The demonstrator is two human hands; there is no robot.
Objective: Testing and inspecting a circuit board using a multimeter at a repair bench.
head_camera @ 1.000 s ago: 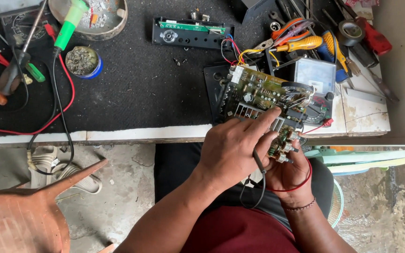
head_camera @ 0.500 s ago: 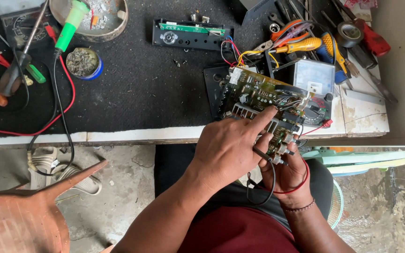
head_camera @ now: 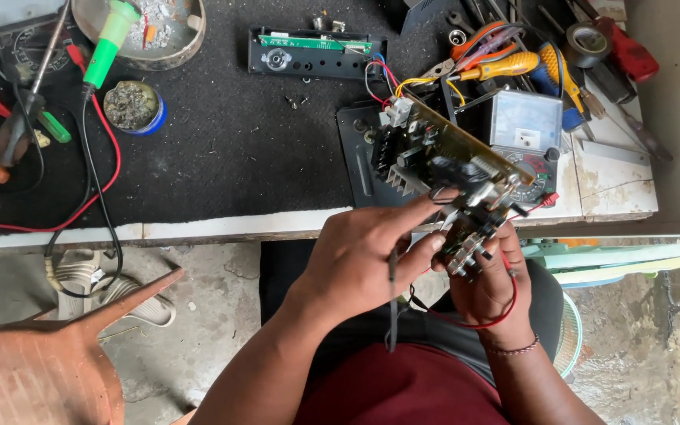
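Plainly, both hands grip the circuit board (head_camera: 442, 169) at the worktop's (head_camera: 222, 230) near edge; right hand (head_camera: 485, 279) clasps it underneath; left hand (head_camera: 367, 256) pinches its near end; its long axis runs away leftward.

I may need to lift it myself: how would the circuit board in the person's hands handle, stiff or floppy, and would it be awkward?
The circuit board looks like a rigid plate, so probably stiff. Its crowded parts and metal fins suggest uneven weight and fragile spots. The coloured wires tying it to the black panel would likely tug if lifted far; the left hand and right hand both steady it.
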